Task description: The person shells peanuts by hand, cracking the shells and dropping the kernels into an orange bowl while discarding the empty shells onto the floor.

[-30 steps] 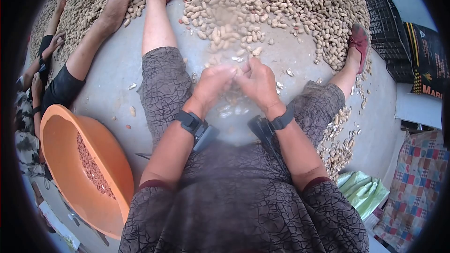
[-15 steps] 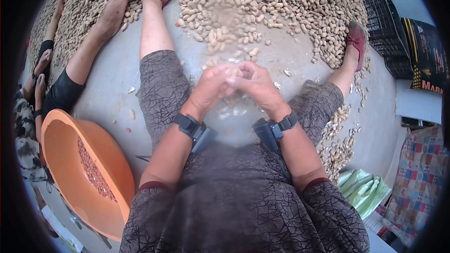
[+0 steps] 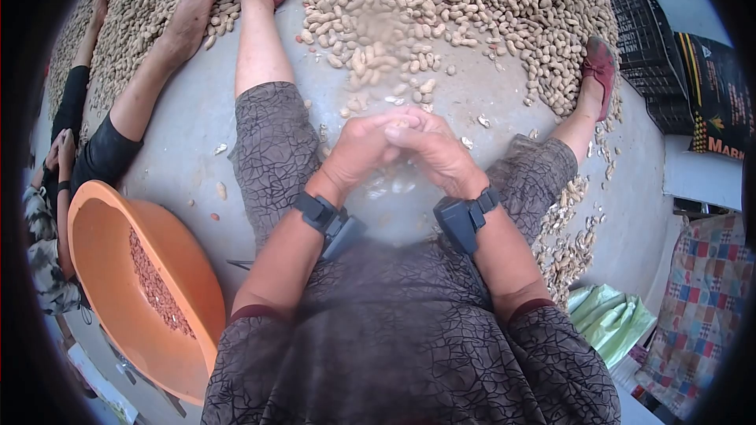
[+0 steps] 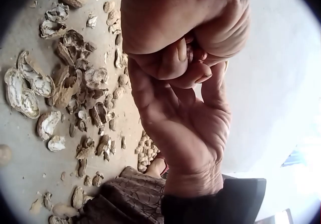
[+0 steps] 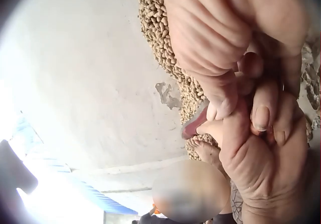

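In the head view my left hand (image 3: pixel 356 148) and right hand (image 3: pixel 439 156) meet fingertip to fingertip over the floor between the legs. A pale peanut (image 3: pixel 403 123) shows at the fingertips, mostly covered by them. The right thumb lies across the top, close against the left fingers. Reddish peanut kernels (image 4: pixel 199 56) peek out of my curled left fingers in the left wrist view. From the right wrist view, a bit of red kernel (image 5: pixel 258 131) shows under the left fingertips. The right fingers bend in toward the left hand.
A large heap of unshelled peanuts (image 3: pixel 472 0) spreads in front. Left stands an orange tub (image 3: pixel 185 240) with red kernels inside. Broken shells (image 3: pixel 568 244) lie by the right leg, near a green sack (image 3: pixel 610 319). Another person's leg (image 3: pixel 150 86) stretches out at left; black crates (image 3: pixel 646 39) stand right.
The hands have drawn closer together, and the right thumb now folds over the fingertips. At far left, the other person's hands have come back from the heap and together.
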Action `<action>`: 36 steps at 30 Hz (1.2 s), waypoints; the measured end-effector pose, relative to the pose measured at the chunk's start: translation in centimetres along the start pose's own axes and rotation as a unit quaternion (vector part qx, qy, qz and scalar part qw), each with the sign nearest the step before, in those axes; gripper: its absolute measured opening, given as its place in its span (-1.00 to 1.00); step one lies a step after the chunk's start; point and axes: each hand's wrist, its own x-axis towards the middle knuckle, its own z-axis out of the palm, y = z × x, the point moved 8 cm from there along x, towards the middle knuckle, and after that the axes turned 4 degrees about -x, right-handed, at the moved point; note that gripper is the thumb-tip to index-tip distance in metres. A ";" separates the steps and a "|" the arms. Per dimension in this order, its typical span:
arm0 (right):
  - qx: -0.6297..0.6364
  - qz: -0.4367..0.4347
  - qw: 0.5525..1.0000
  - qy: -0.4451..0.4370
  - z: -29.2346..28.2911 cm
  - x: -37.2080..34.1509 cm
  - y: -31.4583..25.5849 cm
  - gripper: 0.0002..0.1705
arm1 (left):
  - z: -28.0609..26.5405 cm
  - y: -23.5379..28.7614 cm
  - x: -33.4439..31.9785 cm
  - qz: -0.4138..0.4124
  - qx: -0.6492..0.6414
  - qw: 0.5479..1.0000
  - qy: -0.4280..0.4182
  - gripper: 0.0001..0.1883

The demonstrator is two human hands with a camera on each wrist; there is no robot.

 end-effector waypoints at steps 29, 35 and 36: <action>-0.029 -0.020 0.999 0.008 0.2 0.1 -0.5 -0.72 | 0.4 0.8 -0.9 0.000 -0.046 0.999 0.022 -0.61; -0.021 -0.008 1.000 0.014 -0.4 0.3 -0.3 -0.76 | 0.4 0.2 -0.8 -0.019 -0.130 0.991 0.028 -0.70; -0.017 0.006 1.000 0.000 -0.3 0.4 -0.1 -0.76 | 0.4 0.1 -0.7 -0.020 -0.129 0.991 0.027 -0.70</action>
